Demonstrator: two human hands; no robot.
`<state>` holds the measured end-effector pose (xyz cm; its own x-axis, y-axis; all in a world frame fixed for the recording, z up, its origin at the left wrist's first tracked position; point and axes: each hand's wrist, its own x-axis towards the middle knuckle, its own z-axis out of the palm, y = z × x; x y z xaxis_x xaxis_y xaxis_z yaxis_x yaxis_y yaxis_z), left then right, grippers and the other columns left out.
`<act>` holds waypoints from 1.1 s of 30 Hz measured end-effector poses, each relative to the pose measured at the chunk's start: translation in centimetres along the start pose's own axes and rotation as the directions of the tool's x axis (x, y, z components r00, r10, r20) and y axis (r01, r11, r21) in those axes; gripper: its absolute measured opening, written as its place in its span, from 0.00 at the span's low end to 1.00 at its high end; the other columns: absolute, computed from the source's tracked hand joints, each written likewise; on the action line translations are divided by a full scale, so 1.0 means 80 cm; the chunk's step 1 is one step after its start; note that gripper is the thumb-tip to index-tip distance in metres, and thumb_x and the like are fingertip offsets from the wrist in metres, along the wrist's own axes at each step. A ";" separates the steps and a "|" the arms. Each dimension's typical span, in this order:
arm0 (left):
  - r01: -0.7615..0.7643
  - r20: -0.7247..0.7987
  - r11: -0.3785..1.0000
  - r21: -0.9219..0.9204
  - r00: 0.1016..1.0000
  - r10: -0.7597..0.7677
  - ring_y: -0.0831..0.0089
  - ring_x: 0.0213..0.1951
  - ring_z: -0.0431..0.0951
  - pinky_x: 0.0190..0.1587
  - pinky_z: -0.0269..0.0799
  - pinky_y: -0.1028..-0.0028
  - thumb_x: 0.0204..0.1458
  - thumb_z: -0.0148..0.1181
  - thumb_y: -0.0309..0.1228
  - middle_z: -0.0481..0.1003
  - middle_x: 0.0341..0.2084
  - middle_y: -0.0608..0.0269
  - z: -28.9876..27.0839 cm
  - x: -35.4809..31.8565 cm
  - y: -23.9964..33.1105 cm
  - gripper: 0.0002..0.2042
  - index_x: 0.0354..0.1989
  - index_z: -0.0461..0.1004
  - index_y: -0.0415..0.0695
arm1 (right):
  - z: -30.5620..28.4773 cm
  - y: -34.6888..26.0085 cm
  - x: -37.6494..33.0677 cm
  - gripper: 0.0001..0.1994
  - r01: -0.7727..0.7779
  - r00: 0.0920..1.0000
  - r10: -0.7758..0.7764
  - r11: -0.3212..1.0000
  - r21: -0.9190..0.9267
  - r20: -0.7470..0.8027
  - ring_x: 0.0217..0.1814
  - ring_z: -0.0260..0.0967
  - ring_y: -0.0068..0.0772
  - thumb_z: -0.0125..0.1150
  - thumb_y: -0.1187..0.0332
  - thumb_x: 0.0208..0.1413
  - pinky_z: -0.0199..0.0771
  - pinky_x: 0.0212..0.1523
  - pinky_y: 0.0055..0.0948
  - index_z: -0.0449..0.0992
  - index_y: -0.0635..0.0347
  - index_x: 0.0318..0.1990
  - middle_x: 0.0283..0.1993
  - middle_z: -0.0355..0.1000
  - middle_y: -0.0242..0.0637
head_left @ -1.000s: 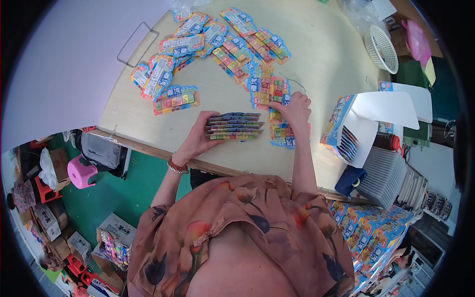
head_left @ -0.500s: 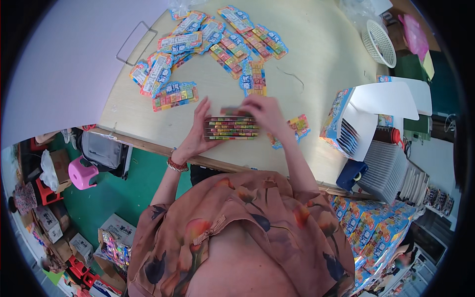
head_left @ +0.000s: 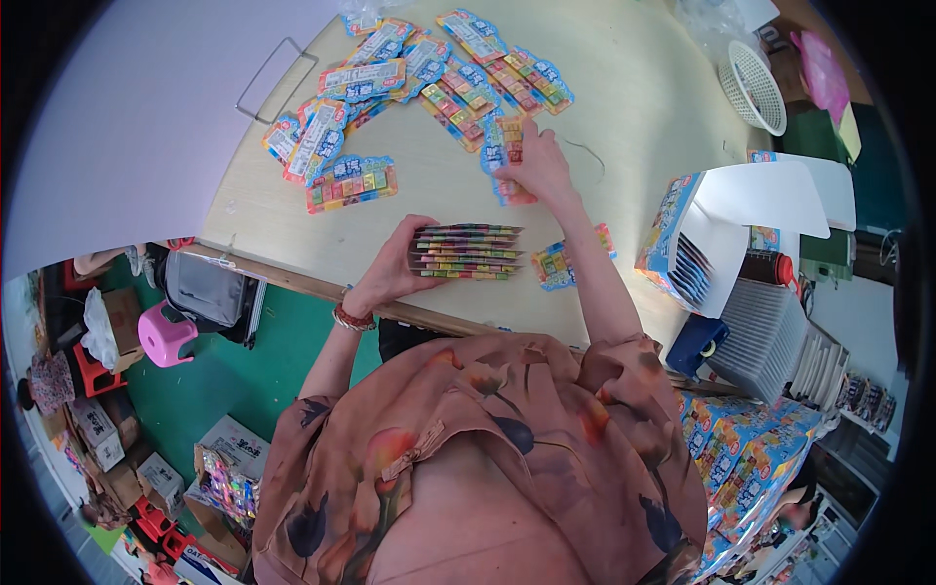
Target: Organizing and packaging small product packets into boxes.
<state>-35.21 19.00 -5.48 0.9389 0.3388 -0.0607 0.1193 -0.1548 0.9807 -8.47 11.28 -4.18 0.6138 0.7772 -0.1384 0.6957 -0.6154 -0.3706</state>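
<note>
My left hand (head_left: pixel 395 261) grips a stack of blister cards (head_left: pixel 468 252) by its left end, near the table's front edge. The cards stand edge-on, with rows of small coloured blocks showing between them. Farther forward, my right hand (head_left: pixel 541 168) has its thumb and fingers on a single blister card (head_left: pixel 506 146), blue with coloured blocks, which lies on the table. Another blister card (head_left: pixel 558 268) lies beside the stack, partly under my right forearm. To the left is one more card (head_left: pixel 353 183), blocks facing up.
Several overlapping blister cards (head_left: pixel 363 80) cover the far left of the table (head_left: pixel 643 117). An open display box (head_left: pixel 673 234) with cards inside stands at the right, near a blue tape dispenser (head_left: pixel 696 346). A white basket (head_left: pixel 753 88) sits at the far right.
My right hand has left the top of the stack and moved forward to the single card. My left hand still holds the stack, which now fans slightly at its right end.
</note>
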 end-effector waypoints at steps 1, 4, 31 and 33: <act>0.013 -0.005 1.000 -0.015 1.000 -0.013 0.75 0.47 0.72 0.50 0.70 0.74 0.38 0.73 0.25 0.68 0.44 0.60 0.002 -0.001 0.002 0.33 0.52 0.60 0.41 | 0.001 0.000 0.002 0.40 -0.001 1.000 0.001 1.000 -0.004 -0.004 0.47 0.69 0.55 0.71 0.53 0.39 0.72 0.44 0.45 0.58 0.66 0.56 0.46 0.66 0.55; -0.001 -0.055 0.998 -0.056 0.998 -0.002 0.76 0.46 0.72 0.50 0.71 0.74 0.38 0.73 0.23 0.69 0.43 0.61 0.011 -0.012 -0.001 0.34 0.53 0.58 0.40 | 0.013 -0.016 -0.008 0.36 -0.097 0.992 0.069 0.955 0.280 0.107 0.40 0.73 0.56 0.69 0.56 0.41 0.73 0.46 0.45 0.60 0.67 0.54 0.34 0.73 0.54; -0.189 0.020 0.979 0.082 0.982 0.188 0.57 0.57 0.64 0.58 0.64 0.68 0.33 0.74 0.25 0.58 0.54 0.50 -0.002 0.014 -0.014 0.39 0.55 0.58 0.42 | 0.018 0.022 -0.040 0.32 0.197 0.978 -0.195 0.980 0.021 -0.076 0.44 0.63 0.48 0.74 0.59 0.35 0.67 0.47 0.39 0.65 0.62 0.47 0.36 0.66 0.48; -0.195 0.035 0.978 0.080 0.981 0.192 0.57 0.57 0.64 0.58 0.64 0.68 0.33 0.74 0.25 0.57 0.55 0.50 -0.002 0.024 -0.013 0.38 0.55 0.58 0.42 | 0.007 0.012 -0.037 0.31 0.166 0.983 -0.172 0.983 -0.082 -0.068 0.44 0.63 0.48 0.74 0.60 0.34 0.67 0.47 0.39 0.65 0.63 0.46 0.36 0.65 0.48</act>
<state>-33.62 19.96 -6.56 0.9551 0.2697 0.1226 -0.0404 -0.2915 0.9557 -9.83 8.47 -4.64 0.5091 0.8606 -0.0095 0.8162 -0.4863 -0.3119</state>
